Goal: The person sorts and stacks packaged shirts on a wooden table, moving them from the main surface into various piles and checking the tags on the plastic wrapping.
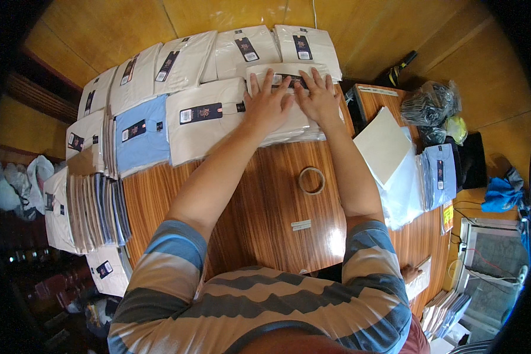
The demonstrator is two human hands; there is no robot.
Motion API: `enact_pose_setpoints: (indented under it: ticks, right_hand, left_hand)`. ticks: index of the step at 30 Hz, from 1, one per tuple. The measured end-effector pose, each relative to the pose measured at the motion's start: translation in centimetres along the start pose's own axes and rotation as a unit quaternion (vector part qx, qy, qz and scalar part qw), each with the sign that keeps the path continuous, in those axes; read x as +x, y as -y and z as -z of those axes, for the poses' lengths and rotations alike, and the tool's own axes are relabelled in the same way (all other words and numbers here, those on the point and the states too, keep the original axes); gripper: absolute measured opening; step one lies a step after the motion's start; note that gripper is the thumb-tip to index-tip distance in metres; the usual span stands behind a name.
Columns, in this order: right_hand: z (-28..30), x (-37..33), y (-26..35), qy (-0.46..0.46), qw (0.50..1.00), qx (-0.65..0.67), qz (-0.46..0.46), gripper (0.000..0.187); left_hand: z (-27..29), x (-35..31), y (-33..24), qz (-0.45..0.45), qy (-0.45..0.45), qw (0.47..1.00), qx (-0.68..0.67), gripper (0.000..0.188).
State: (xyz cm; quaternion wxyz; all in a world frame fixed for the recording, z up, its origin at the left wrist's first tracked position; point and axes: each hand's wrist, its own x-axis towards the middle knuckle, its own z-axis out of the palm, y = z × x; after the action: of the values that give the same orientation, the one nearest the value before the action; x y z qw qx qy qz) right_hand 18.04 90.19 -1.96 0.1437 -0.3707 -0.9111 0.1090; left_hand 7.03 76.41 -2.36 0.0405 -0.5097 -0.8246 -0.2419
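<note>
Across the far counter [259,206] lie bagged folded shirts; the left hand [268,103] and right hand [320,97] press flat, fingers spread, on one bagged white shirt [289,127]. Smoothing seems underway; sealing probably calls for the tape roll [311,180].

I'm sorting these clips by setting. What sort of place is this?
Probably a garment packing or stock room. Both hands press flat on a bagged folded shirt; more bagged shirts lie in rows on the wooden table, beside a tape roll.
</note>
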Motion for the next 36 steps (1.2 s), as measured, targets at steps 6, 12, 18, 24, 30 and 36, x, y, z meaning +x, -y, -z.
enact_pose_setpoints:
  ticks: [6,12,18,24,30,36]
  right_hand:
    - [-0.1,-0.3,0.2,-0.004,1.000,0.016,-0.005,0.058]
    - [-0.3,-0.4,0.1,-0.016,1.000,0.017,0.002,0.057]
    - [-0.4,-0.5,0.1,-0.015,1.000,0.018,-0.005,0.057]
    - [-0.5,-0.5,0.1,-0.014,1.000,0.010,-0.006,0.057]
    - [-0.6,-0.6,0.0,-0.016,1.000,0.016,-0.007,0.057]
    - [-1.0,-0.6,-0.1,-0.027,1.000,0.016,0.001,0.057]
  left_hand:
    - [-0.4,-0.2,0.2,0.000,-0.002,1.000,-0.006,0.056]
    - [-0.7,-0.2,0.2,-0.003,-0.007,1.000,0.007,0.057]
    - [-1.1,-0.4,0.4,-0.011,-0.026,1.000,0.009,0.057]
    - [-1.2,-0.5,0.2,-0.007,-0.031,0.999,0.014,0.055]
    - [-1.2,-0.6,0.0,-0.001,-0.033,0.999,-0.004,0.055]
    - [-1.4,-0.7,0.1,-0.010,-0.049,0.999,0.010,0.056]
